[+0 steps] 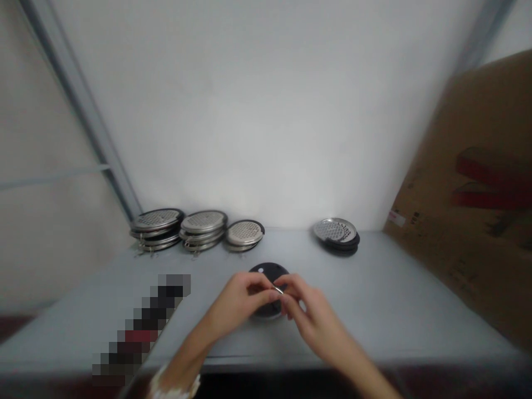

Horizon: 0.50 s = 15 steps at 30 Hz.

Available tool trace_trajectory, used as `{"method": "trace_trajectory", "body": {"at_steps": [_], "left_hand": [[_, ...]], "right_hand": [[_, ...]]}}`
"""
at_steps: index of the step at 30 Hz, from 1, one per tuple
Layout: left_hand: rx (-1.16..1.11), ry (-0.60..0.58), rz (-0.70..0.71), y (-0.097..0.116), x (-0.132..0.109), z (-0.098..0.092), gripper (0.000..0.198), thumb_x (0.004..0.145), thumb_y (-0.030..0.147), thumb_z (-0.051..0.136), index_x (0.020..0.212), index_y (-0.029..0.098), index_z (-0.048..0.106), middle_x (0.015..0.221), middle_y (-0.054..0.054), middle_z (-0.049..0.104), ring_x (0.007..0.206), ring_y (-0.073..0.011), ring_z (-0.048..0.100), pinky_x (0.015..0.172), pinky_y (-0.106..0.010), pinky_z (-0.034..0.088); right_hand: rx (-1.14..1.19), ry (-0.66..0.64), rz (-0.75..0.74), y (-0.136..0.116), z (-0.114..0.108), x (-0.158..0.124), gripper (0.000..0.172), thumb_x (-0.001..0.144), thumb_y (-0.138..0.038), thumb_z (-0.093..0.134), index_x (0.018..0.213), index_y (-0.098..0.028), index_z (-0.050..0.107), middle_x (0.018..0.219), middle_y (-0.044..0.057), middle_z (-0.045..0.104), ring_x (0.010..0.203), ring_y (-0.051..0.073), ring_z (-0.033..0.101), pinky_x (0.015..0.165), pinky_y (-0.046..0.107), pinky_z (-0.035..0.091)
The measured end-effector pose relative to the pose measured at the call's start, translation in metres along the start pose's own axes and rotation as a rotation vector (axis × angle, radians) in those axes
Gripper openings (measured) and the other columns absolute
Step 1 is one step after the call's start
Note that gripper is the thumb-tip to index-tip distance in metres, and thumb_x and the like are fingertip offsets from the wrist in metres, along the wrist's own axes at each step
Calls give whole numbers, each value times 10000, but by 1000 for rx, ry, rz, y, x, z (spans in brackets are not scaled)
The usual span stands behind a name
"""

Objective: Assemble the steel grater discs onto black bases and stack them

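My left hand (245, 299) and my right hand (305, 310) meet near the front of the table, thumbs and fingertips pinched together. Between them is a small shiny metal piece (278, 289), thin and narrow; its full shape is hidden by the fingers. Directly beneath lies a round black disc (269, 270) with a small white spot, partly covered by both hands. I cannot tell whether the metal piece touches the disc.
Toward the back left stand stacks of round perforated metal discs (203, 221) with dark rims and small metal fittings. Another stack (336, 230) sits back right. A cardboard box (469, 194) rises on the right. A pixelated long object (141, 327) lies left on the grey table (394, 299).
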<state>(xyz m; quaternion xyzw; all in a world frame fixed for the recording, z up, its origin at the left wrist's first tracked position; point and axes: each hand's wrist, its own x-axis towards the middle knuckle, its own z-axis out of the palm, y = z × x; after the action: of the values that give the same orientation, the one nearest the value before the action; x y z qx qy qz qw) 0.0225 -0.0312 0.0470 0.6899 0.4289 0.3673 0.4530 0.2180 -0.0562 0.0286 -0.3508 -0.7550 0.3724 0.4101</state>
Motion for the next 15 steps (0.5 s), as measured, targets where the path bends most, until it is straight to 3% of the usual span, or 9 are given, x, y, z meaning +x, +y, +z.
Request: {"method": "trace_trajectory", "body": {"at_steps": [4, 10, 15], "left_hand": [[9, 51, 73, -1, -2, -4, 256, 886, 373, 652, 846, 148, 767, 840, -53, 762, 826, -194, 676, 789, -272, 500], [-42, 35, 49, 1, -2, 0, 154, 817, 277, 711, 891, 158, 773, 877, -51, 773, 846, -204, 703, 815, -285, 532], [-96, 25, 9, 0, -2, 5, 134, 768, 269, 744, 829, 150, 752, 838, -50, 764, 819, -208, 714, 786, -286, 546]], "right_hand": [[-3, 11, 7, 5, -1, 2, 252, 1037, -312, 477, 1268, -229, 532, 767, -27, 630, 709, 141, 585, 690, 251, 436], [-1, 26, 24, 12, 1, 3, 291, 1033, -305, 481, 1311, -224, 511, 787, -25, 637, 733, 146, 597, 720, 262, 446], [-51, -18, 68, 10, 8, 3, 241, 1038, -371, 486, 1203, -227, 586, 802, -11, 639, 731, 154, 586, 681, 259, 423]]}}
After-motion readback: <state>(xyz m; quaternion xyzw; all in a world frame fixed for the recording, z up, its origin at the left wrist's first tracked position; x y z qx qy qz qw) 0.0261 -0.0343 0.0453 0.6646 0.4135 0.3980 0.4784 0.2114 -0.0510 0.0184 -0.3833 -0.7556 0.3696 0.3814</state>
